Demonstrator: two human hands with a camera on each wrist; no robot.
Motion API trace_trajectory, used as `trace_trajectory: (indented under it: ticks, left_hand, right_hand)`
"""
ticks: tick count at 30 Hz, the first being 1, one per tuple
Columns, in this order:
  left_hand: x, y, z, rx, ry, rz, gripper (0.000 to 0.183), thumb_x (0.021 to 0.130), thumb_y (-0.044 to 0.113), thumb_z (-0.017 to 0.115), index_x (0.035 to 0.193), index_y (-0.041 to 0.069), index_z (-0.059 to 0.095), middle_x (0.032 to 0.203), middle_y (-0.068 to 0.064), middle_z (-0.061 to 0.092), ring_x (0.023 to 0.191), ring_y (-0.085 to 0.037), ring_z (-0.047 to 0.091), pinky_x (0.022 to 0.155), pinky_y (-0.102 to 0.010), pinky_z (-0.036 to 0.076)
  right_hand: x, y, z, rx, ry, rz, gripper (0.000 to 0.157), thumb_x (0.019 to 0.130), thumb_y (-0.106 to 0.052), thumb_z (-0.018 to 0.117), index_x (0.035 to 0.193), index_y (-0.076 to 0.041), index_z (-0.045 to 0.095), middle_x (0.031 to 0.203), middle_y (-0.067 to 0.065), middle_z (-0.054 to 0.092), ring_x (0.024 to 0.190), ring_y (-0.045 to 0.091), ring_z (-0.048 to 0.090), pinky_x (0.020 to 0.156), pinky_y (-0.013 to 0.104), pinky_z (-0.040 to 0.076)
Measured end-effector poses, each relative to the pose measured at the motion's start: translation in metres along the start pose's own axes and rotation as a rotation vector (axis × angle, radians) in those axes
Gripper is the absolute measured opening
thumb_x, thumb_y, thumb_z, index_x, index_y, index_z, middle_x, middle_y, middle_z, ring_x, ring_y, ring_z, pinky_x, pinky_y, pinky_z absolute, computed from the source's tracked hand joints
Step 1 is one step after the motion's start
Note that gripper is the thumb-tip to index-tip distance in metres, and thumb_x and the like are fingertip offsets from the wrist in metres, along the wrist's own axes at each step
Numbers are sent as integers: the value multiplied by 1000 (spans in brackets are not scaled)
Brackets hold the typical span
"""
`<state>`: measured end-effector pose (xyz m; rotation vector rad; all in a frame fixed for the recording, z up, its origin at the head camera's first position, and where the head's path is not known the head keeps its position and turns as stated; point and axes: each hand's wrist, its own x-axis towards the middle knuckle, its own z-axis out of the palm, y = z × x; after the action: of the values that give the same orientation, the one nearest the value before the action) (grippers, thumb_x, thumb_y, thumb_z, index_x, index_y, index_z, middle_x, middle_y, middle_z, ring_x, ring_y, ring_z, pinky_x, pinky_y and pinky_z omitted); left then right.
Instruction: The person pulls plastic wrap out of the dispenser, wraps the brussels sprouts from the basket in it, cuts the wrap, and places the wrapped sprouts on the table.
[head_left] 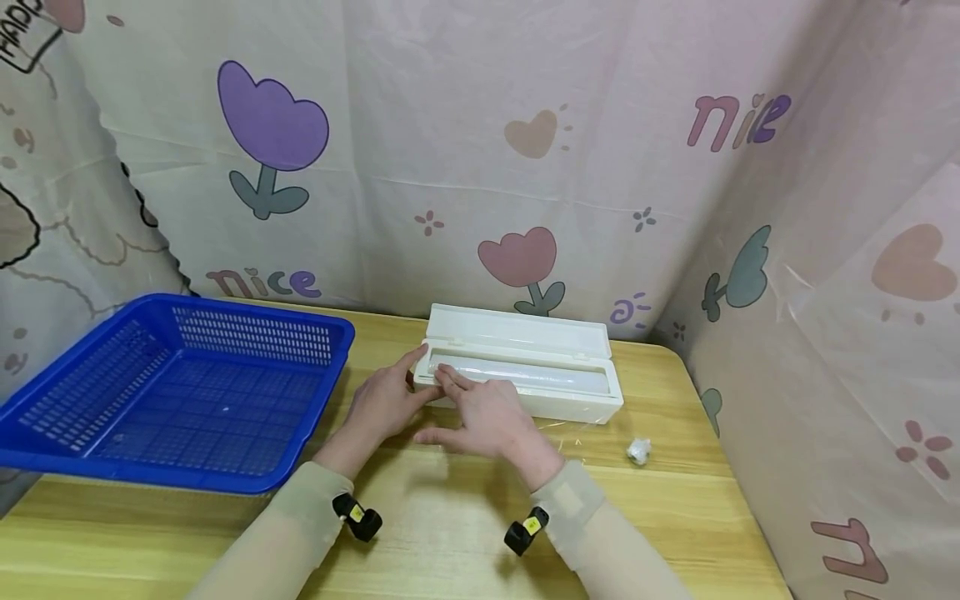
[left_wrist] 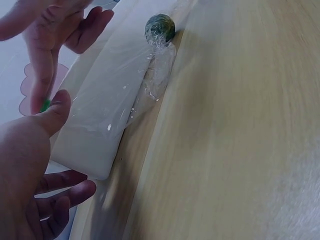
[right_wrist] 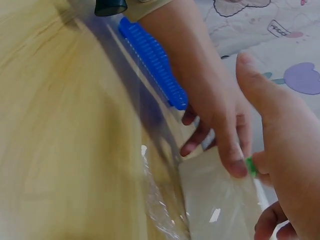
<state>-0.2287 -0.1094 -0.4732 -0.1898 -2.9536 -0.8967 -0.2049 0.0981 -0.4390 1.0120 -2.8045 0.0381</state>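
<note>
A white cling film dispenser box (head_left: 570,407) sits on the table with its lid (head_left: 517,331) tipped back and a pale film roll (head_left: 536,377) inside. My left hand (head_left: 384,402) grips the box's left end, thumb at the top edge and fingers around the end. Over the same end reaches my right hand (head_left: 487,417), an extended fingertip on a small green slider (left_wrist: 45,105) and the thumb held apart. Clear film (left_wrist: 156,75) hangs down the box's front. By the far end, a round dark green item (left_wrist: 160,29) appears wrapped in crumpled film.
An open blue plastic basket (head_left: 300,450) stands left of my left hand. The wooden table (head_left: 442,533) meets a printed curtain (head_left: 420,108) at the back and sides. Loose film lies along the front of the box.
</note>
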Motion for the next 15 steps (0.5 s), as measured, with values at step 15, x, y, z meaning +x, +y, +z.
trace_trajectory:
  ticks: [15]
  left_hand:
    - [0,0,3,-13,2,-22,103,83,86,61,167,32,35,98,-1,66,80,-23,59,68,-38,47]
  right_hand:
    - [-19,18,-2,6,31,36,104,88,-95,36,161,-21,48,158,-4,50,40,9,24,43,32,30]
